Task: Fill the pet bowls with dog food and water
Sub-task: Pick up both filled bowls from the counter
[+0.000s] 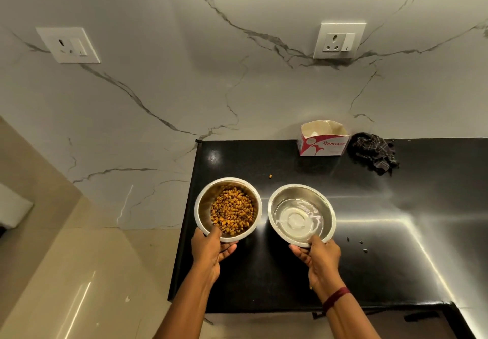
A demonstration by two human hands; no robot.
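Wall socket (pixel 68 45) is seen mounted high on the marble wall (pixel 158 87), far left. Tan floor (pixel 66 259) is visible below it, left of the black tabletop (pixel 396 233).

Left hand (pixel 211 246) is wrapped around the near rim of the food bowl (pixel 203 201): thumb over the rim, fingers underneath, grip closed on the bowl. Bowl is steel, at the left edge of the tabletop, and is partly filled with brown dog food (pixel 233 213) (heaped toward the near side). Whether the bowl is resting or lifted cannot be told.

One stray kibble piece (pixel 270 176) is seen on the tabletop behind the bowls, between them.

Water bowl (pixel 327 206) is placed just beside the food bowl, rims apart. Clear water (pixel 295 219) is held in the bottom, with ripples showing. Right hand (pixel 322 259) is clamped on its near rim, thumb on top, fingers under, grip closed on the bowl. A dark red band (pixel 336 297) is worn on that wrist.

At the back against the wall: an open white-and-red carton (pixel 323 144) marked ORIGAMI, then a crumpled dark checked cloth (pixel 375 152) touching or nearly touching it (cannot be told). A second socket (pixel 339 40) is mounted above on the wall.

A few small dark specks (pixel 360 243) are scattered on the tabletop right of the water bowl.
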